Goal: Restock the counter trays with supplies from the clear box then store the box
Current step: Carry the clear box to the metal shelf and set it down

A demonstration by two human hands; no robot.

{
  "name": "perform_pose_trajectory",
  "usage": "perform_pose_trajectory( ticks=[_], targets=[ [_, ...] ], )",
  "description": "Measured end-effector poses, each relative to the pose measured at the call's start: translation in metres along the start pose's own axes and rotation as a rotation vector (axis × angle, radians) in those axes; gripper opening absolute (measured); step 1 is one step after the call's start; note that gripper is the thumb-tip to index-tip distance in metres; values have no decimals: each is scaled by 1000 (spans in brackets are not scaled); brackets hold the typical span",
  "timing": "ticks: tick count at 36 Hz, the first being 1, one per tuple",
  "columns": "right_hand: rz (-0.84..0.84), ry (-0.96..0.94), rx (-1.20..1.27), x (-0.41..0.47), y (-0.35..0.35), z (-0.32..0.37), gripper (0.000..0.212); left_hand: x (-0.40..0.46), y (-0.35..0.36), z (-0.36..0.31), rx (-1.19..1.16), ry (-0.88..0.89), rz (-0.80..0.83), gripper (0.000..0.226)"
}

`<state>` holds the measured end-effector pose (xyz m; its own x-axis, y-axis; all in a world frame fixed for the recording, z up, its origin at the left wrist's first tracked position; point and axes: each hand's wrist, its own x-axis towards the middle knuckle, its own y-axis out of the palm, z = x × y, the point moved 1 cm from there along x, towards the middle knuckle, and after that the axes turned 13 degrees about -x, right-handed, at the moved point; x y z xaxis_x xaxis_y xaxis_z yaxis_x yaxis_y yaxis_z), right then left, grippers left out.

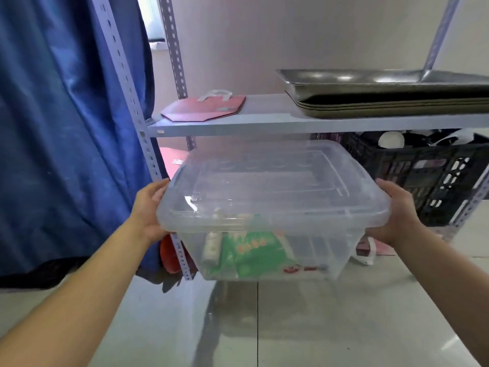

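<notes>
The clear plastic box (272, 197) with its lid on hangs in the air in front of a grey metal shelf rack (264, 123). My left hand (150, 207) grips its left rim and my right hand (394, 210) grips its right rim. Through the wall I see green packets (254, 252) and a pale tube (211, 245) lying inside. The box sits level with the gap below the upper shelf board, just in front of the rack.
Stacked metal trays (391, 94) and a flat red paper bag (203, 108) lie on the shelf board. A black slotted crate (428, 178) fills the lower shelf at right. A blue curtain (60, 128) hangs at left. Pale floor tiles (291, 327) lie below.
</notes>
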<state>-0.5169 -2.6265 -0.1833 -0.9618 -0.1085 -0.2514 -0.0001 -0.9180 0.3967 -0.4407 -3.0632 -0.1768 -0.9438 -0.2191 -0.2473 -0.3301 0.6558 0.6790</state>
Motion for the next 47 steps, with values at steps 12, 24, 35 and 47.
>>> perform_pose_trajectory(
  ticks=[12, 24, 35, 47],
  targets=[
    [-592, -429, -256, 30, 38, -42, 75, 26, 31, 62, 373, 698, -371, 74],
    [-469, -538, -754, 77, 44, -4, 93, 46, 24, 60, 1020, 724, -96, 89],
    [-490, -604, -1593, 63, 20, -61, 79, 57, 4, 78, 1410, 703, -235, 81],
    [-502, -847, -2004, 60, 30, -95, 92, 66, 4, 92, 1925, 1092, -12, 84]
  ],
)
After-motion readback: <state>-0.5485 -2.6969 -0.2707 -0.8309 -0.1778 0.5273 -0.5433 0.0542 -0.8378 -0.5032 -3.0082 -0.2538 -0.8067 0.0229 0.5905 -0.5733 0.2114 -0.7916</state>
